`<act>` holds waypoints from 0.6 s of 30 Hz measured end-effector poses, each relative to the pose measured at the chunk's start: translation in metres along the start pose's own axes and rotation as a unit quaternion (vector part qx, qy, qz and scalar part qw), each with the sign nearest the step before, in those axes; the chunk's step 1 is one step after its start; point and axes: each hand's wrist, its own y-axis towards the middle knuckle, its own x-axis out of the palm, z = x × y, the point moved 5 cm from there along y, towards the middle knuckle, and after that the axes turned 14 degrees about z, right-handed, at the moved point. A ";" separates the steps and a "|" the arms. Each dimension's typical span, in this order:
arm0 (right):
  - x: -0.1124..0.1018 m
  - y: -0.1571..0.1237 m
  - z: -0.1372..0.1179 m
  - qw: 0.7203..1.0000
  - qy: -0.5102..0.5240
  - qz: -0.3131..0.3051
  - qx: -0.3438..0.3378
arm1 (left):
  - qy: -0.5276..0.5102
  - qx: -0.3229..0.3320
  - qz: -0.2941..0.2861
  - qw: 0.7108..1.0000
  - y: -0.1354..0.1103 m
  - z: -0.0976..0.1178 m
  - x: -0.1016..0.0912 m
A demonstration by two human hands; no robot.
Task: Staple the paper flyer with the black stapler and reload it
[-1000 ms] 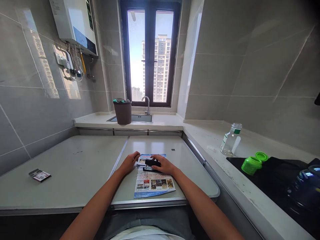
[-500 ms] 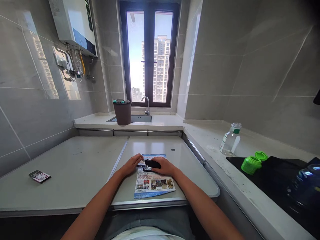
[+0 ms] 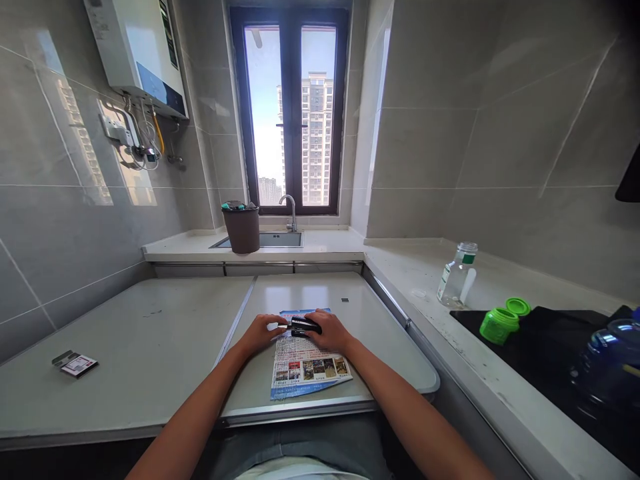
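A printed leaflet [image 3: 309,368] with small photos lies on the grey table [image 3: 320,293] in front of me. A black stapler [image 3: 303,325] sits across its upper part. My right hand [image 3: 327,332] is curled over the stapler's right end and grips it. My left hand [image 3: 260,332] is at the leaflet's left edge, its fingers pinched at the stapler's metal front end.
A small card packet [image 3: 75,363] lies at the far left. On the right counter stand a clear bottle [image 3: 456,275], a green jar [image 3: 494,325] with its lid [image 3: 518,307] beside it, and a dark hob [image 3: 550,347]. A brown bin [image 3: 242,227] stands by the sink [image 3: 275,239].
My left hand has slid right, from the leaflet's edge to the stapler's front end. The right hand has closed more tightly over the stapler. The view has tilted slightly.
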 end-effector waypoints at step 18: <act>0.004 0.000 -0.003 0.999 0.018 0.013 -0.038 | -0.040 -0.014 -0.041 0.998 -0.004 -0.001 0.012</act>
